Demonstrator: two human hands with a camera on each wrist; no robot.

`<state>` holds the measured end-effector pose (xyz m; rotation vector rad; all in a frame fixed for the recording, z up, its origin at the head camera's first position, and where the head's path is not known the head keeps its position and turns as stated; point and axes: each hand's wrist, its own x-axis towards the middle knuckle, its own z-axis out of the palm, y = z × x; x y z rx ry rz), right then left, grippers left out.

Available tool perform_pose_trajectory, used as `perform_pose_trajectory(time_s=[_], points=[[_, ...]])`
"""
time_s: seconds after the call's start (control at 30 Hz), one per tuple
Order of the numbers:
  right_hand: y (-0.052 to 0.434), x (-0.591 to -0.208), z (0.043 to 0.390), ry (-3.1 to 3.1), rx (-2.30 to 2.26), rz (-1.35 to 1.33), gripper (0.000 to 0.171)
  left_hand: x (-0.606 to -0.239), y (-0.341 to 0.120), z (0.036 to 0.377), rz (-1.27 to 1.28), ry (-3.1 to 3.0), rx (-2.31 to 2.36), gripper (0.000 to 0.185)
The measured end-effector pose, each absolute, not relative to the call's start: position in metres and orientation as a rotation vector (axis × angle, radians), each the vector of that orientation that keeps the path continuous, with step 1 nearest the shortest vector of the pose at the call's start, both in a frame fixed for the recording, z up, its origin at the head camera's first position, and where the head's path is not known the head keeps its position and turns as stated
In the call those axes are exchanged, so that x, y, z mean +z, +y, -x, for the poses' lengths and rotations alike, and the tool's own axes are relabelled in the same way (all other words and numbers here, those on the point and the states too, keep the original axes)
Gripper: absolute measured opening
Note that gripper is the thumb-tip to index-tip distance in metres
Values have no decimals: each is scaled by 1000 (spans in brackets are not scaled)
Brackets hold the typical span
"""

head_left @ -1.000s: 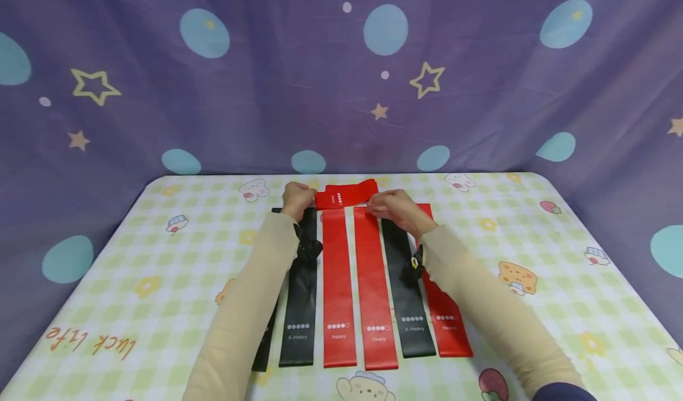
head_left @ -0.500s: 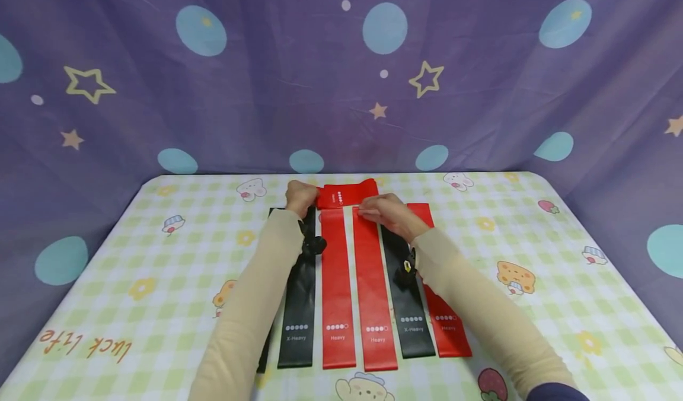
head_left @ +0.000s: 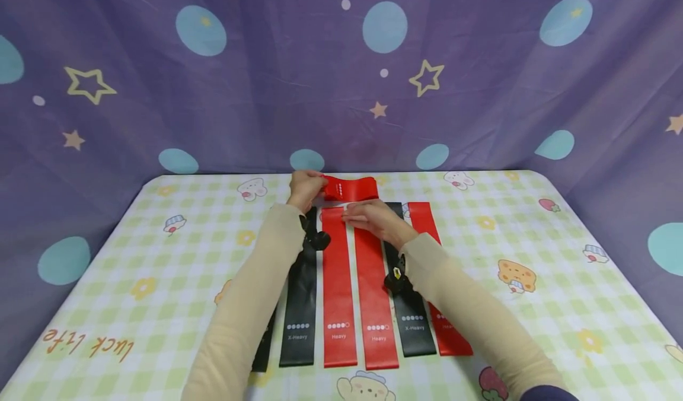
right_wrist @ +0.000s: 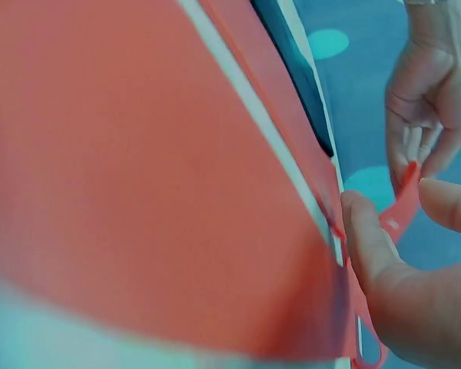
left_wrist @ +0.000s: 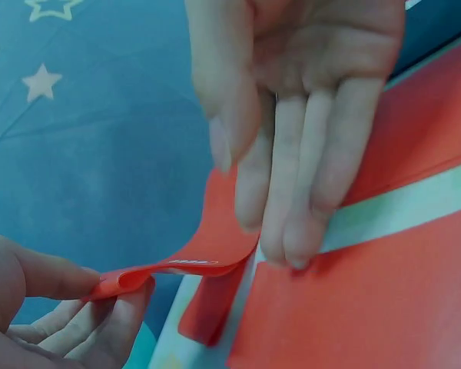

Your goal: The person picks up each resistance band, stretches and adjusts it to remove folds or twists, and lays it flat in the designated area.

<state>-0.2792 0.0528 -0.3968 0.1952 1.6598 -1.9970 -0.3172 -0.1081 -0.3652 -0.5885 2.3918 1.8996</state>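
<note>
In the head view, a red resistance band (head_left: 354,188) lies crosswise at the far ends of the laid-out bands. My left hand (head_left: 306,188) pinches its left end between thumb and fingers, raised off the table in the left wrist view, where the band (left_wrist: 215,238) curves toward the other hand. My right hand (head_left: 379,218) has straight fingers held together, their tips by the tops of the two middle red bands; its thumb (right_wrist: 449,206) stands apart in the right wrist view. Beneath are a left-middle red band (head_left: 339,288) and a right-middle red band (head_left: 376,288), both marked Heavy.
A black X-Heavy band (head_left: 299,324) lies left of the red pair, with another black band (head_left: 263,353) partly under the left sleeve. To the right are a black band (head_left: 417,336) and a red band (head_left: 424,216). A purple curtain (head_left: 277,92) hangs behind the checked tablecloth (head_left: 533,223).
My left hand has moved up and slightly right, raising the crosswise red band's left end. The right hand has slid left and a little nearer across the band tops.
</note>
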Motion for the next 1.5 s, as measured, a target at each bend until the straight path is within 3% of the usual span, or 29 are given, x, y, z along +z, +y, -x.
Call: perform_pose_trajectory(time_s=[0.57, 0.9, 1.5], points=[[26, -402, 271, 1154, -2400, -374, 44, -345, -111, 288, 508, 2309, 1978, 40], [29, -406, 274, 1126, -2524, -445, 64, -348, -121, 270, 534, 2222, 2034, 43], [31, -393, 281, 1210, -2502, -586, 47, -355, -120, 227, 484, 2020, 2138, 46]])
